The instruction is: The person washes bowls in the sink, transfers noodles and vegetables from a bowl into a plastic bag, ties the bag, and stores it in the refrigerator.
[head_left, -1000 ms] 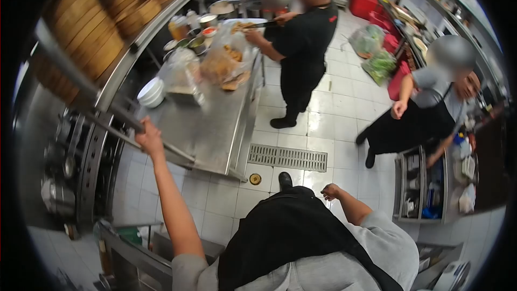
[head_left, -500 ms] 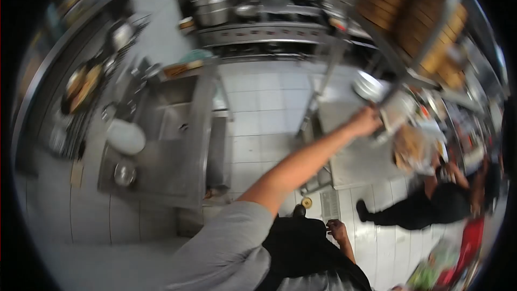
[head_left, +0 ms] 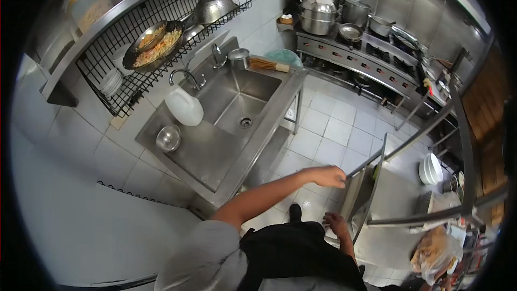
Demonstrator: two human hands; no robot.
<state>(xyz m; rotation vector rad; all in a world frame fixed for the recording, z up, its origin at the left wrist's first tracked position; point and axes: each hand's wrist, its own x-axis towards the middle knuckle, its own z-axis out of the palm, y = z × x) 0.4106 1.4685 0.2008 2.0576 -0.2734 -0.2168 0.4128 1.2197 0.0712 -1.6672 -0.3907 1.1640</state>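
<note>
My left arm in a grey sleeve reaches across to the right. My left hand (head_left: 328, 177) is closed, beside the near corner of the steel worktable (head_left: 401, 183); anything inside its fingers is hidden. Lower down, close to my black apron (head_left: 293, 256), my right hand (head_left: 337, 225) hangs with loosely bent fingers apart and holds nothing visible. White bowls (head_left: 431, 170) are stacked on the worktable, and a clear plastic bag with brown contents (head_left: 436, 250) lies toward its lower right end.
At left is a steel sink (head_left: 242, 99) with a white jug (head_left: 184, 106) and a metal bowl (head_left: 168, 138) on its drainboard. A wire rack (head_left: 116, 105) holds pans above. The stove (head_left: 355, 56) carries several pots. Steel posts (head_left: 466, 151) rise at right.
My view has swung left, bringing the sink and rack fully into sight. My left hand has drawn back from over the worktable to its near corner. My right hand stays low.
</note>
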